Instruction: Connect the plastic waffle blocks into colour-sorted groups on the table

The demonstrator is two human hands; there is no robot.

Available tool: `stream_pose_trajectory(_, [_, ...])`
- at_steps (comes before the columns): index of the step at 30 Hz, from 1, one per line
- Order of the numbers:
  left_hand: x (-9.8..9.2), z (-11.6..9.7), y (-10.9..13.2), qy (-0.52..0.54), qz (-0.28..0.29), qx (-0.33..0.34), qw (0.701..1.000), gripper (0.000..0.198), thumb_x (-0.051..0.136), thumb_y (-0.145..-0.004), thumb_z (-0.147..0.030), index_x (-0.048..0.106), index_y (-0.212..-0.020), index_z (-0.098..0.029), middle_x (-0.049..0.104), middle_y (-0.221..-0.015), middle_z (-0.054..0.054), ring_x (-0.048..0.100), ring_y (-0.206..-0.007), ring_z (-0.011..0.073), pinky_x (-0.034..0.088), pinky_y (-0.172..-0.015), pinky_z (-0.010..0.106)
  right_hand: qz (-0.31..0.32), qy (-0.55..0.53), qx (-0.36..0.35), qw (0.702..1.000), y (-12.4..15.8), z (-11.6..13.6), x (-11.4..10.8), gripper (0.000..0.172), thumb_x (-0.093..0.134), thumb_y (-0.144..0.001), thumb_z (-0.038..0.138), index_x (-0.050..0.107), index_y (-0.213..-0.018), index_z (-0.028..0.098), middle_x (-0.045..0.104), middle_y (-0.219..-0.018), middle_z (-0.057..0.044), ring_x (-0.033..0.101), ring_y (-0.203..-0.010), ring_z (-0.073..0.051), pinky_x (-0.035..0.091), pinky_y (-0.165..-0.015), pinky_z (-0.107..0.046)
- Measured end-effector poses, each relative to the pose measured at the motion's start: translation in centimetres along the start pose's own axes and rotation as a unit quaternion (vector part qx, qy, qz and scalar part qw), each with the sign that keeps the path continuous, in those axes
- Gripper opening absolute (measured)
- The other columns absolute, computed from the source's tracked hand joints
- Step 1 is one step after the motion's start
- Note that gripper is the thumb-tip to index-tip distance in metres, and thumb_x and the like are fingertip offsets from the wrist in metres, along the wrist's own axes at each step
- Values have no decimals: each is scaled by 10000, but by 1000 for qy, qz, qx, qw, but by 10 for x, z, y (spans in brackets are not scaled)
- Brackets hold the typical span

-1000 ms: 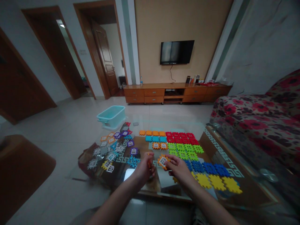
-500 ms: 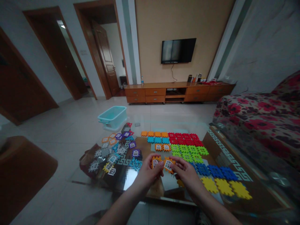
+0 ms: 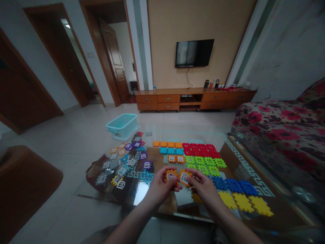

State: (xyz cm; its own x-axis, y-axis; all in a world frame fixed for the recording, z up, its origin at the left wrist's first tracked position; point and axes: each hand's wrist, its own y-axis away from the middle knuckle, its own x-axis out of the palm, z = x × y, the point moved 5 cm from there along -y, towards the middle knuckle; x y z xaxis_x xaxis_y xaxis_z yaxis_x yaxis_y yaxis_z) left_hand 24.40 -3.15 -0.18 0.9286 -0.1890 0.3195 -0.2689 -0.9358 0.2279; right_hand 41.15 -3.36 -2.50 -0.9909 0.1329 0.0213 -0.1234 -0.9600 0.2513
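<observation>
Above the near part of the glass table, my left hand [image 3: 164,183] grips an orange window piece [image 3: 170,175] between thumb and fingers. My right hand [image 3: 200,181] pinches another orange window piece [image 3: 184,178] just to its right. The two pieces are side by side, nearly touching, and each has a white window frame. Behind them on the table lie two joined orange window pieces [image 3: 176,159]. Rows of orange, light blue, red [image 3: 200,150], green [image 3: 203,162], dark blue [image 3: 235,185] and yellow tiles [image 3: 243,202] lie beyond and right of my hands.
Loose grey, purple, blue and orange pieces [image 3: 114,164] are scattered on the table's left side. A teal plastic bin [image 3: 123,125] stands behind them. A brown stool [image 3: 30,183] is at left, a flowered sofa [image 3: 279,118] at right, and a wooden cabinet [image 3: 167,98] at the back.
The two held pieces have shifted slightly to the right with my hands. Both remain in my grip, and the tiles on the table look the same.
</observation>
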Motion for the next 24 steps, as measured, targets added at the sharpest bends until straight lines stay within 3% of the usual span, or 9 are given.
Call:
stream_pose_trajectory(4, [-3,4,-2,0,2,-4,1000,491,702,-758,-431,499,-1125,-176,652,-873,39,688,-683,168,527,-700,320,-1,1,1,1000,0,2,1,516,711,-629,449,677,-1061,170,581,-633,27,457,-514,-114,337,-474,-241])
stream_pose_trajectory(9, [-8,11,-4,-28,5,27,999,417,653,-792,-284,458,-1150,-203,650,-953,56,658,-771,162,524,-668,286,-8,-11,-15,1000,-2,3,0,506,722,-621,449,688,-1039,166,545,-606,37,447,-508,-112,335,-475,-240])
stream_pose_trajectory(13, [-6,11,-3,-33,9,29,999,357,654,-795,-249,490,-1109,-209,650,-1014,55,652,-758,143,531,-731,297,-9,-14,-23,1000,-2,5,0,503,727,-620,457,699,-1032,170,552,-620,29,450,-515,-115,330,-467,-236])
stream_pose_trajectory(19, [-5,9,-1,-30,-13,-2,999,482,730,-751,-299,550,-1188,-207,598,-1165,105,654,-772,147,545,-742,334,6,4,-32,999,2,12,3,487,731,-641,451,728,-1046,183,548,-634,24,462,-542,-119,362,-484,-240])
stream_pose_trajectory(24, [-5,14,-3,-22,-7,-3,1000,571,760,-732,-326,541,-1241,-189,627,-1068,112,657,-770,164,550,-739,353,47,20,-43,998,6,16,9,501,715,-669,497,737,-1070,198,622,-675,-12,499,-571,-145,405,-498,-266])
